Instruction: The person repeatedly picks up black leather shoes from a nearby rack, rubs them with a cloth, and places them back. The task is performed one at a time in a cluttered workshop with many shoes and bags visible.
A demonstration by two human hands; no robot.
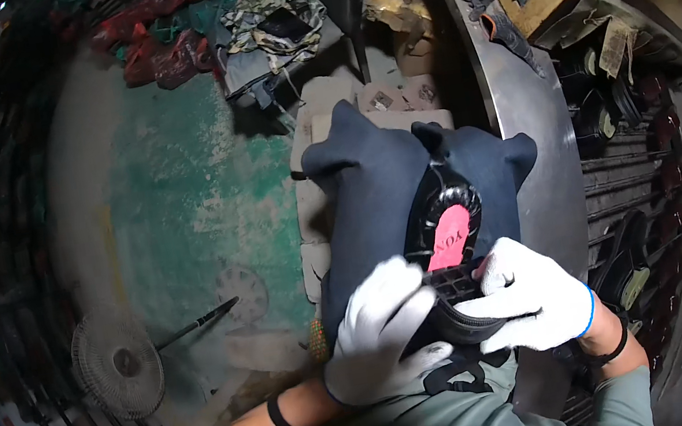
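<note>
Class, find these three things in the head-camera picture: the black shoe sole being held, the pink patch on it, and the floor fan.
Black shoe sole (pixel 438 206): head view, on its glossy upper end.
Pink patch (pixel 450 236): head view, on its middle.
Floor fan (pixel 118 364): head view, on the grille's hub.

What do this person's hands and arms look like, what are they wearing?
Both the left hand and the right hand wear white knit gloves; the right glove has a blue cuff edge. Each wrist carries a black band. Grey-green sleeves are pushed up, forearms bare.
</note>
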